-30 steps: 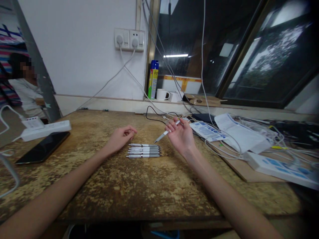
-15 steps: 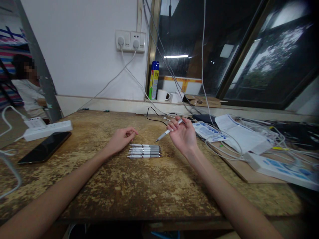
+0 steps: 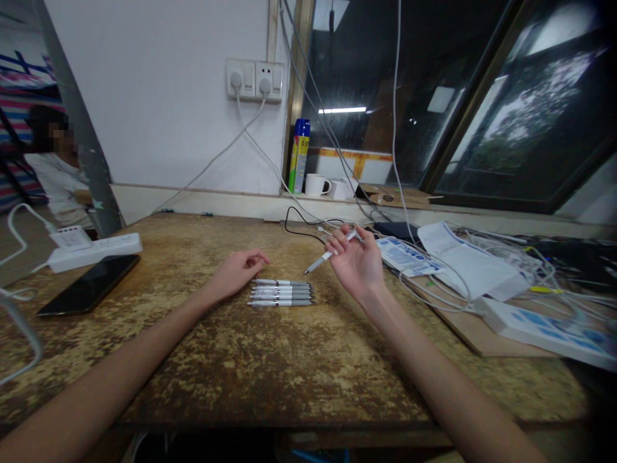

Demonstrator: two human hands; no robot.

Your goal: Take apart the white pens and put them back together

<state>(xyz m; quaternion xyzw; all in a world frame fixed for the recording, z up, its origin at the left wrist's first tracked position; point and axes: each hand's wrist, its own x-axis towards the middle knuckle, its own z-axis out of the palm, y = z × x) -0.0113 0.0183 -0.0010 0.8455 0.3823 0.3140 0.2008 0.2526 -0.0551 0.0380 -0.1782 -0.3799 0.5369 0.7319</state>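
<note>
My right hand (image 3: pixel 359 263) is raised above the table, palm turned up, with its fingers closed round a white and grey pen (image 3: pixel 319 261). The pen slants down to the left, its metal tip towards several similar pens (image 3: pixel 282 294) lying side by side on the worn wooden table (image 3: pixel 241 366). All of these point their tips to the right. My left hand (image 3: pixel 236 273) rests at the left end of the row, close to the top pen. Its fingers are loosely bent with a gap to the thumb, and nothing shows in them.
On the left lie a black phone (image 3: pixel 89 285) and a white power strip (image 3: pixel 96 253). Papers (image 3: pixel 470 260), cables and another power strip (image 3: pixel 544 331) crowd the right side. A spray can (image 3: pixel 299 157) and a white mug (image 3: pixel 316 185) stand on the sill. A person (image 3: pixel 55 167) sits far left.
</note>
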